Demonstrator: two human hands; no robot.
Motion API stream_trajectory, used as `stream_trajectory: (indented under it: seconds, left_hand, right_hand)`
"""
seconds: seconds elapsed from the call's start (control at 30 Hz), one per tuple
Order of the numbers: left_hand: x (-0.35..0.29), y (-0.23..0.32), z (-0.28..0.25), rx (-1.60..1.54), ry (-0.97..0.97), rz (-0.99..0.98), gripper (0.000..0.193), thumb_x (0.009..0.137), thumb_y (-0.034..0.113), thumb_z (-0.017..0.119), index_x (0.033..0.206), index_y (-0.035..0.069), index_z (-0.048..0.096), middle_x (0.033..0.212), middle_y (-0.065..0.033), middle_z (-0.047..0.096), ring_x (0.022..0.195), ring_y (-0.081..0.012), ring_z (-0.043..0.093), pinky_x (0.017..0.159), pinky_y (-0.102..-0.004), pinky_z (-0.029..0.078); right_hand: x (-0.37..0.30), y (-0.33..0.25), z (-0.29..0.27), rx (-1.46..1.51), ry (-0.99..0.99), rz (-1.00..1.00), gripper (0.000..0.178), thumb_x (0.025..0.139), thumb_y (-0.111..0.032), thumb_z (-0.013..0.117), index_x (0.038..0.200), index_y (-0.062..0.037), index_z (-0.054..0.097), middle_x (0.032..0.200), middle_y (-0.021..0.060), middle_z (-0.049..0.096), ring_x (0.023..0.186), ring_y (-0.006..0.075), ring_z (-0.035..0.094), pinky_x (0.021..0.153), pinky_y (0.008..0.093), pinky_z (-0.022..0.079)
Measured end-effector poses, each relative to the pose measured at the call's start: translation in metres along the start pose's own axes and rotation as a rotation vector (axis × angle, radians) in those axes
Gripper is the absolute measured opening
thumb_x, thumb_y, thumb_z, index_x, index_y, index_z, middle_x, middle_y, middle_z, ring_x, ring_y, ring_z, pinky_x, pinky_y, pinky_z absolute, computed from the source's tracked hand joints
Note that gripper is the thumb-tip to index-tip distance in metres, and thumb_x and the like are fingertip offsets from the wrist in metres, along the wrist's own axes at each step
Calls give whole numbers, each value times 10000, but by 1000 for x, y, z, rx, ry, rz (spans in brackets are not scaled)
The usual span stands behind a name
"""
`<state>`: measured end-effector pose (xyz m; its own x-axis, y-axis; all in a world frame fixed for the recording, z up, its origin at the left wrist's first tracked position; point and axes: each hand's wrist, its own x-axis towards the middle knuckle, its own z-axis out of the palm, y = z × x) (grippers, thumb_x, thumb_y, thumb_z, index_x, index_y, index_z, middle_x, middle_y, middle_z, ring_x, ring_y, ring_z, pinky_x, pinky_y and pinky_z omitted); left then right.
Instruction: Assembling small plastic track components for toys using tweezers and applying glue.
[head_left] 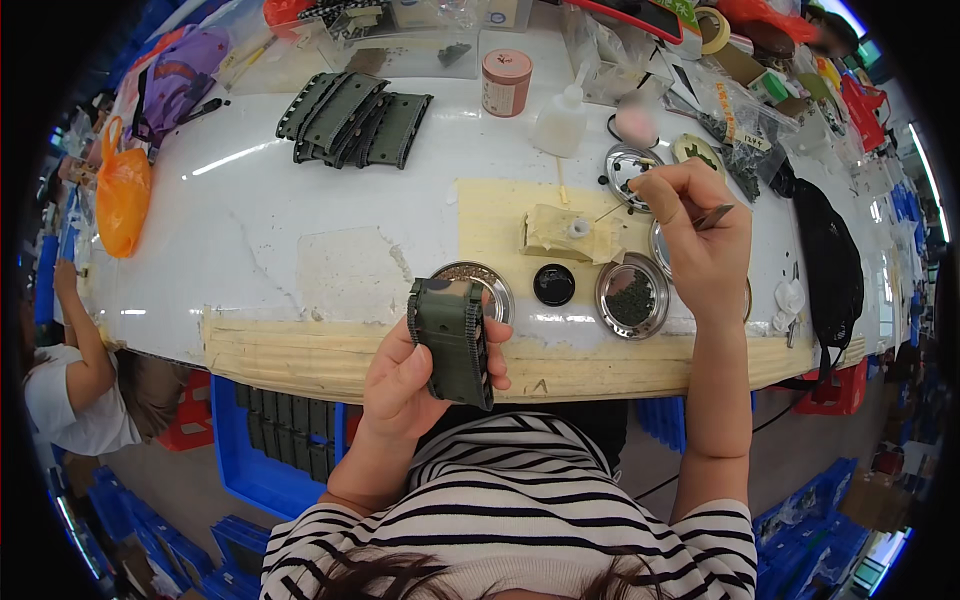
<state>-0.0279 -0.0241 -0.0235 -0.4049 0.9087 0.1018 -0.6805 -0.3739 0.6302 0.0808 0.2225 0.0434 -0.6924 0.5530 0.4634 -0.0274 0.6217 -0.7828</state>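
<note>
My left hand [400,385] is closed around a dark green molded part [448,335] with toothed side edges, held upright above the table's front edge. My right hand [695,235] is closed on metal tweezers [714,216]; their thin tip points left, above a tape-wrapped block [570,233] with a small white nozzle. Below that block sits a small round pot of black stuff [553,285]. Beside it stands a metal dish of small dark green bits [631,296]. Another metal dish [470,272] is partly hidden behind the green part.
Several similar green parts [355,120] are stacked at the back left. A pink-lidded jar [506,83] and a clear squeeze bottle [560,122] stand farther back. A black bag [828,265] lies right; a blue crate [270,465] of green parts sits below. Another person [90,375] is at far left.
</note>
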Motion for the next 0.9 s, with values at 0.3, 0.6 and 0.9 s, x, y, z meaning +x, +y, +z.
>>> stream_trajectory:
  seconds: [0.3, 0.6, 0.9]
  left_hand:
    - [0, -2, -6, -125, -65, 7, 585, 947, 279, 512, 1373, -65, 304, 1241, -290, 504, 1016, -305, 609, 871, -450, 521]
    - [0, -1, -1, -4, 1, 7, 612, 952, 333, 495, 1372, -67, 300, 1185, -227, 550, 921, -274, 585, 745, -414, 534]
    - [1, -2, -5, -134, -70, 12, 575, 953, 267, 505, 1369, -75, 305, 1247, -302, 494, 1022, -306, 605, 880, -446, 513]
  right_hand:
    - [-7, 0, 16, -315, -158, -239, 83, 757, 9, 674, 834, -19, 663, 731, 61, 564, 591, 183, 566, 514, 279, 460]
    - [-4, -3, 11, -115, -36, -89, 48, 790, 24, 663, 839, 24, 664, 705, 21, 545, 577, 71, 489, 522, 193, 364]
    - [-7, 2, 18, -293, -123, -246, 63, 775, 4, 666, 838, 0, 666, 720, 44, 551, 600, 142, 539, 530, 248, 424]
